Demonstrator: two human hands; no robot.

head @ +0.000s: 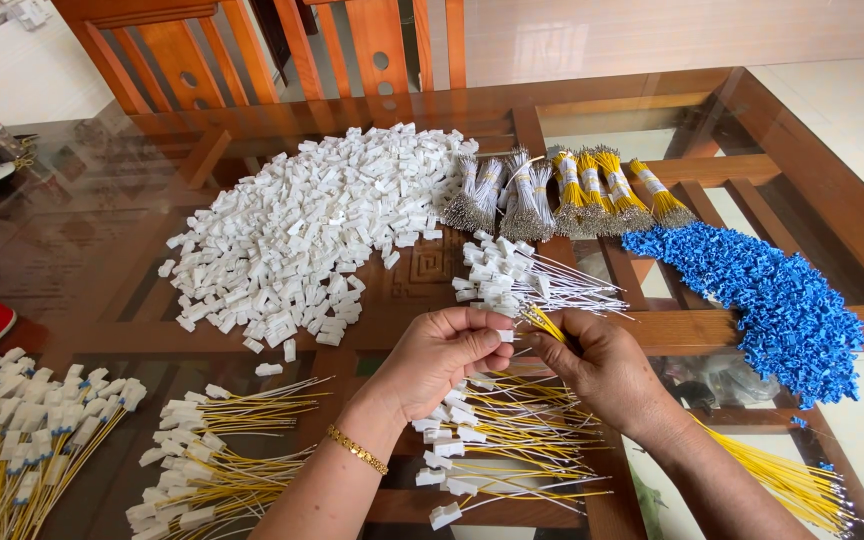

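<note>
Wires (542, 322), thin and yellow, stick up from the pinch of the right hand (602, 368), whose fingers (552, 345) are closed on them; their tips point toward the left hand (437, 358), which pinches a small white connector (505, 336) between thumb and forefinger, just beside the wire ends. Whether wire and connector touch cannot be told. The two hands meet above the middle of the glass worktop (82, 240), the left wrist wearing a gold bracelet (357, 449). Directly under the hands lies a spread of finished yellow wires with white connectors (497, 440). Just beyond the fingers sits a small heap of white-wired connectors (512, 280). Farther off, beyond and left of the fingers, a big pile of loose white connectors (302, 230) covers the glass. Beyond the fingers and a little right stand bundles of white wire (502, 195) and yellow wire (607, 190), taped round. Right of the fingers a long heap of blue connectors (767, 300) runs along the worktop. Left and nearer than the fingers lie more finished yellow leads (217, 450), with another batch (22, 430) at the left edge. Loose yellow wire (797, 485) trails under the right forearm.
</note>
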